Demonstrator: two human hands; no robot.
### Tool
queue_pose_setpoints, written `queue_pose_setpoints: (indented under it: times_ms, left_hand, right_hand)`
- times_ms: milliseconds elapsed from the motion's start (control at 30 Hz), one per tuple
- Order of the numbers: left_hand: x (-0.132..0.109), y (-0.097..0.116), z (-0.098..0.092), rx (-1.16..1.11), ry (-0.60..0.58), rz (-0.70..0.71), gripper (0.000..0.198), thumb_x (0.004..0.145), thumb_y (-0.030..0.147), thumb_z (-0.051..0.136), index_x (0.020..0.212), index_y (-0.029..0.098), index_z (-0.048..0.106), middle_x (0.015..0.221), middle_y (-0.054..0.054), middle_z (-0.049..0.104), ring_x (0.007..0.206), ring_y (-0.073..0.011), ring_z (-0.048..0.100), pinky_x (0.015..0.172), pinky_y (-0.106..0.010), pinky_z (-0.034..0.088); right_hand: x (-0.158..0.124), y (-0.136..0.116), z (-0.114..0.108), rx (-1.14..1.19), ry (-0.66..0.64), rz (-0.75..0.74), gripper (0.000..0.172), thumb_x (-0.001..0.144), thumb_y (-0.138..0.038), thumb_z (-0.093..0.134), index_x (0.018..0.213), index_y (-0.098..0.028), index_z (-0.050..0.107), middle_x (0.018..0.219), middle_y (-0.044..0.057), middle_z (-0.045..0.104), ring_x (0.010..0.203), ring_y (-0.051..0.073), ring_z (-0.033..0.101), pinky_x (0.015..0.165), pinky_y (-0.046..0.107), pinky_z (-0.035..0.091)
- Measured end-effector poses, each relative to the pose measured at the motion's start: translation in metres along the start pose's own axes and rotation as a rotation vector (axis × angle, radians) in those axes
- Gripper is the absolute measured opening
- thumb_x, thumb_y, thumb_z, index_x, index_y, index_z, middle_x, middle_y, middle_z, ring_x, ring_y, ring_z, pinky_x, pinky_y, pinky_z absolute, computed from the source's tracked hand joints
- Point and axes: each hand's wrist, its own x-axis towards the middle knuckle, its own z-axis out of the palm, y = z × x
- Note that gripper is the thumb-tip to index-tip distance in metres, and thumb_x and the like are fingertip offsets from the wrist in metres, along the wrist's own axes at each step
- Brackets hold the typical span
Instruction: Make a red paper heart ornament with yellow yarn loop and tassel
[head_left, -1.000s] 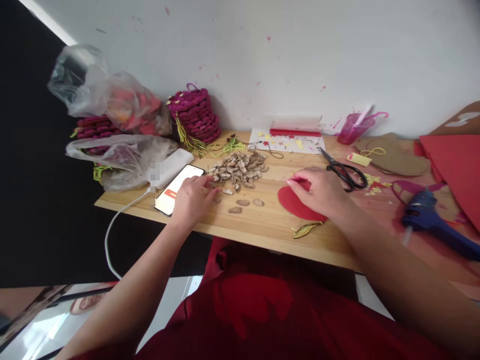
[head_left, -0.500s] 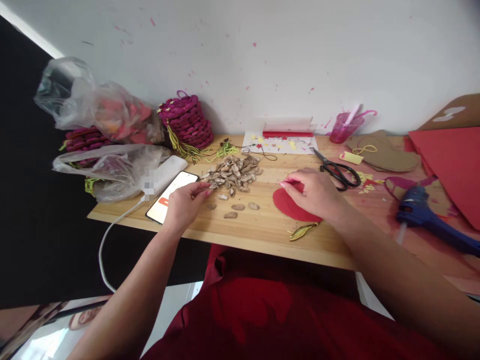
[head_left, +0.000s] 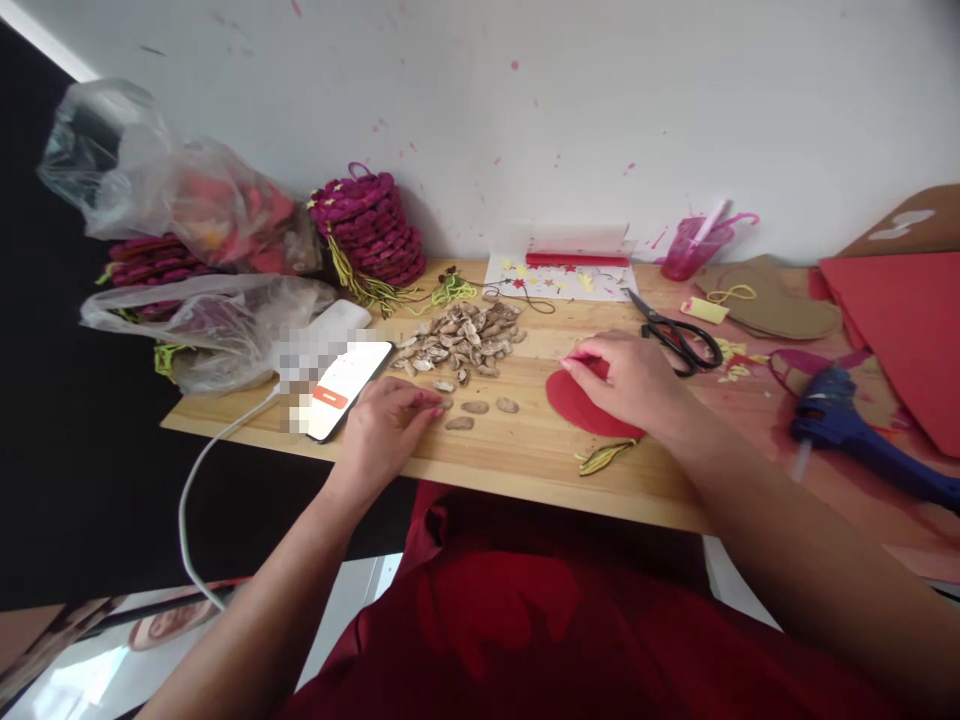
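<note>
Near the table's front edge my left hand (head_left: 384, 430) has thumb and forefinger closed on a peanut shell (head_left: 447, 403), which is mostly hidden by the fingertips. Several loose shells lie just right of it, among them one peanut shell (head_left: 475, 407), and a heap of peanut shells (head_left: 465, 335) sits behind. My right hand (head_left: 626, 375) rests over a red round piece (head_left: 581, 405), thumb and fingertips pinched together; whatever is between them is too small to make out. A yellow and dark tassel (head_left: 606, 457) sticks out from the red piece's lower edge.
Left of the heap lie a phone (head_left: 349, 390), a white power strip (head_left: 337, 325) and plastic bags (head_left: 240, 205). A purple peanut-shell stack (head_left: 375, 230) stands behind. To the right are black scissors (head_left: 679, 340), cardboard shapes (head_left: 772, 300) and a blue glue gun (head_left: 840, 420).
My left hand has moved right and toward the table's front, from beside the heap to a loose peanut shell, closing on it. My right hand stays over the red piece.
</note>
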Motion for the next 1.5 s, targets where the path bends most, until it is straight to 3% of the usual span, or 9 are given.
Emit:
queue_pose_setpoints:
  times_ms: [133,300,433,533,667,800,933,1133,1500]
  left_hand:
    - [0.005,-0.005,-0.008,0.022,0.074,0.015,0.023,0.093,0.040,0.066,0.091,0.022,0.080,0.091,-0.005,0.072,0.088,-0.0200,0.067,0.083,-0.034,0.055]
    - [0.019,-0.008,-0.005,0.026,-0.001,0.154,0.023,0.094,0.029,0.061,0.109,0.023,0.077,0.108,-0.007,0.075,0.105,-0.0235,0.066,0.092,-0.038,0.055]
    - [0.028,-0.010,0.008,0.069,-0.049,0.257,0.019,0.093,0.026,0.061,0.100,0.022,0.078,0.102,-0.008,0.076,0.102,-0.0240,0.066,0.095,-0.040,0.053]
    - [0.029,-0.008,0.011,0.074,-0.039,0.233,0.019,0.094,0.027,0.059,0.097,0.022,0.077,0.098,-0.007,0.076,0.097,-0.0239,0.067,0.090,-0.039,0.053]
    - [0.029,-0.004,0.005,-0.013,-0.099,0.038,0.019,0.089,0.033,0.066,0.102,0.023,0.076,0.084,-0.003,0.077,0.083,-0.0224,0.071,0.080,-0.035,0.054]
    - [0.028,-0.005,0.002,-0.056,-0.155,-0.093,0.019,0.088,0.038,0.067,0.095,0.025,0.077,0.089,-0.003,0.080,0.084,-0.0230,0.072,0.077,-0.035,0.054]
    - [0.027,-0.006,0.003,0.134,-0.054,0.002,0.014,0.087,0.036,0.068,0.090,0.027,0.079,0.095,-0.004,0.079,0.098,-0.0282,0.068,0.089,-0.043,0.049]
    - [0.029,0.004,0.011,0.214,0.027,0.129,0.016,0.092,0.033,0.065,0.101,0.026,0.077,0.098,-0.006,0.078,0.098,-0.0283,0.066,0.085,-0.043,0.044]
    - [0.041,0.006,0.025,0.211,-0.026,0.185,0.017,0.095,0.029,0.062,0.091,0.026,0.079,0.094,-0.005,0.079,0.098,-0.0277,0.064,0.085,-0.044,0.039]
  right_hand:
    - [0.000,-0.001,-0.003,-0.025,0.038,0.008,0.016,0.092,-0.026,0.062,0.083,-0.019,0.074,0.083,0.008,0.076,0.077,0.022,0.067,0.074,0.035,0.049]
    - [0.000,-0.003,-0.005,-0.011,0.035,0.014,0.017,0.092,-0.027,0.061,0.082,-0.020,0.074,0.084,0.008,0.076,0.080,0.024,0.068,0.075,0.036,0.049]
    - [0.000,-0.002,-0.004,-0.003,0.026,0.017,0.016,0.092,-0.026,0.062,0.082,-0.020,0.074,0.084,0.009,0.077,0.082,0.025,0.069,0.075,0.037,0.050]
    - [0.000,-0.001,-0.003,-0.006,0.025,0.011,0.017,0.092,-0.026,0.062,0.082,-0.020,0.073,0.085,0.009,0.077,0.081,0.025,0.069,0.075,0.037,0.050]
    - [-0.001,-0.001,-0.002,0.020,0.030,-0.002,0.016,0.093,-0.025,0.061,0.083,-0.020,0.072,0.084,0.007,0.077,0.081,0.024,0.069,0.077,0.037,0.051]
    - [-0.001,-0.001,-0.002,0.019,0.022,0.015,0.016,0.093,-0.025,0.062,0.083,-0.019,0.073,0.085,0.009,0.077,0.082,0.025,0.069,0.077,0.038,0.051]
    - [-0.001,-0.002,-0.003,0.018,0.012,0.019,0.016,0.093,-0.026,0.062,0.084,-0.019,0.074,0.087,0.009,0.078,0.084,0.026,0.069,0.077,0.038,0.050]
    - [-0.001,-0.002,-0.002,0.004,0.019,-0.002,0.016,0.093,-0.025,0.062,0.083,-0.019,0.073,0.084,0.008,0.078,0.082,0.024,0.069,0.077,0.037,0.050]
    - [-0.001,-0.003,-0.003,0.030,0.010,0.002,0.015,0.094,-0.024,0.061,0.084,-0.020,0.072,0.085,0.008,0.077,0.082,0.024,0.069,0.078,0.038,0.051]
